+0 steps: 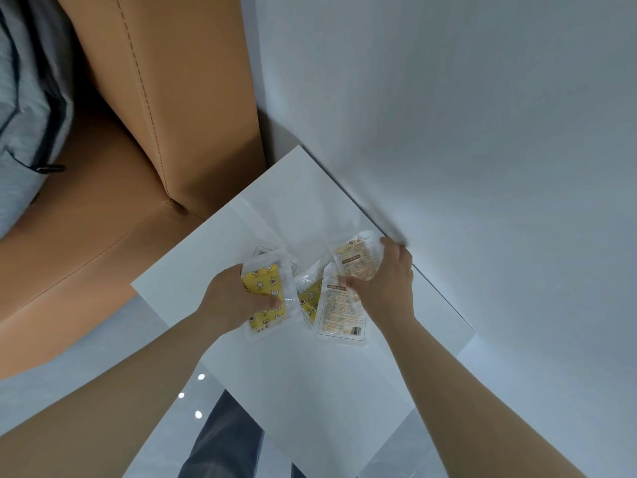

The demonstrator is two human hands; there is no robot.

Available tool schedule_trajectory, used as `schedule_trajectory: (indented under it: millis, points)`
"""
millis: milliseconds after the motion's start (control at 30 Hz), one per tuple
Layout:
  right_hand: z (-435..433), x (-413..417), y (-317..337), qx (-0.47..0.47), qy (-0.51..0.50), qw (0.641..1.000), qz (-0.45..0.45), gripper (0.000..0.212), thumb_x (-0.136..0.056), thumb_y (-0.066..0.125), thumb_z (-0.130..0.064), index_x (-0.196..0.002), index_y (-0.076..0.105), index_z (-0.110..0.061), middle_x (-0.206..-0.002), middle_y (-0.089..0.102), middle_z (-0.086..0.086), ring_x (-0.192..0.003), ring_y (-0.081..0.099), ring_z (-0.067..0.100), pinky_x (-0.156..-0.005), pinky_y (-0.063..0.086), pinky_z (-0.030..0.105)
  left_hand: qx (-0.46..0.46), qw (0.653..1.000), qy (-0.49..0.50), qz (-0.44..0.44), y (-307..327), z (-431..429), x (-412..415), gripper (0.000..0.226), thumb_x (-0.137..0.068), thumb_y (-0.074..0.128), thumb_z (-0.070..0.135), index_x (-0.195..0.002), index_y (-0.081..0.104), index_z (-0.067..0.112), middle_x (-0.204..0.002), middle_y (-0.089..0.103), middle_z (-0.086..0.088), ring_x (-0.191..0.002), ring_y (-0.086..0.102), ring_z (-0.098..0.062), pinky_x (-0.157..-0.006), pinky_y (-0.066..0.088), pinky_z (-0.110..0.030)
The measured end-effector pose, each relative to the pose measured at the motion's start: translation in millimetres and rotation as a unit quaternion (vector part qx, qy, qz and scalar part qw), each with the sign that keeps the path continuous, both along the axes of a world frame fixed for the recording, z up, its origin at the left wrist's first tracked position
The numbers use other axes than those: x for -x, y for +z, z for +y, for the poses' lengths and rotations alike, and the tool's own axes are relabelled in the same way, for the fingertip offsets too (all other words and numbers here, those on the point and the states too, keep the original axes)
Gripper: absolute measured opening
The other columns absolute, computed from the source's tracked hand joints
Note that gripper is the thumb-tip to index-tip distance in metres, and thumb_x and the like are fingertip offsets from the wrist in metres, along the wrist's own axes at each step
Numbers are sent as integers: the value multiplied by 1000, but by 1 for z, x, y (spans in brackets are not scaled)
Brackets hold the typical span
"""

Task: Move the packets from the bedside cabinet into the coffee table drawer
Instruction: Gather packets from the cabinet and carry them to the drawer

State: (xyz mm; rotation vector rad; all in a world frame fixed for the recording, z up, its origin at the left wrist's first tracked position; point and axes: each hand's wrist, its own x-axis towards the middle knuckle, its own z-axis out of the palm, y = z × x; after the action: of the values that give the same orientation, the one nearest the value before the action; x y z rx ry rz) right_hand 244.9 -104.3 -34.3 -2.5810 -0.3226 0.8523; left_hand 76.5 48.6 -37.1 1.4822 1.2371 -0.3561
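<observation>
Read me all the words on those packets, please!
Nothing here reads clearly.
On the top beige packet: heading and small print, too blurred.
On the lower beige packet: small print and a barcode, too blurred.
On the left yellow packet: star pictures; any words too small.
On the middle yellow packet: the same.

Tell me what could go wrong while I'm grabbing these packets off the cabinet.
The left hand grips the yellow packet, the right hand the pale packet by the wall; the two overlapping middle packets look loose and could be left behind or knocked off the cabinet. The glossy wrappers may also slip from either grip.
</observation>
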Motion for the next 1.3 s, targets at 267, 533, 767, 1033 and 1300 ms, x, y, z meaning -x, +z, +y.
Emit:
schedule_trajectory:
  millis: [267, 533, 767, 1033, 1300]
  points:
    - [-1, 2, 18, -61, -22, 998, -8, 29, -76, 75, -26, -99, 58, -19, -83, 65, -10, -77, 62, 15, -74, 54, 37, -9, 1000, 9, -4, -4, -4, 4, 42, -61, 86, 14, -96, 64, 18, -86, 66, 5, -79, 62, -11, -59, 45, -21]
    - [-28, 40, 13, -37, 50, 996, 63, 45, -73, 76, -20, -112, 57, -28, -97, 60, -4, -95, 55, 19, -76, 47, 27, -8, 1000, -8, -15, 0, -3, 6, 43, -62, 87, 15, -97, 62, 21, -86, 64, 9, -77, 59, -4, -58, 43, -18]
    - [-15, 42, -2, 40, 133, 990, 4, 118, -71, 82, -35, -154, -1, -21, -155, 16, 0, -144, 14, 19, -111, 28, 39, -10, 1000, -8, -10, 0, -3, 19, 41, -62, 88, 15, -89, 60, 27, -85, 65, 11, -77, 61, -5, -59, 44, -16]
    - [5, 40, 4, 121, 125, 985, 19, 71, -63, 84, -39, -119, 45, -21, -106, 52, -3, -105, 51, 22, -88, 33, 34, -11, 1000, 19, 0, 7, -7, 19, 46, -60, 89, 15, -98, 63, 19, -87, 67, 9, -78, 62, -4, -58, 44, -16]
    - [-19, 51, 44, 4, 2, 1000, 24, 35, -72, 74, -32, -91, 47, -17, -83, 64, -4, -76, 60, 21, -64, 50, 35, -72, 997, -30, -15, 49, -10, 11, 47, -61, 88, 22, -96, 57, 21, -87, 63, 10, -81, 61, -12, -59, 43, -19]
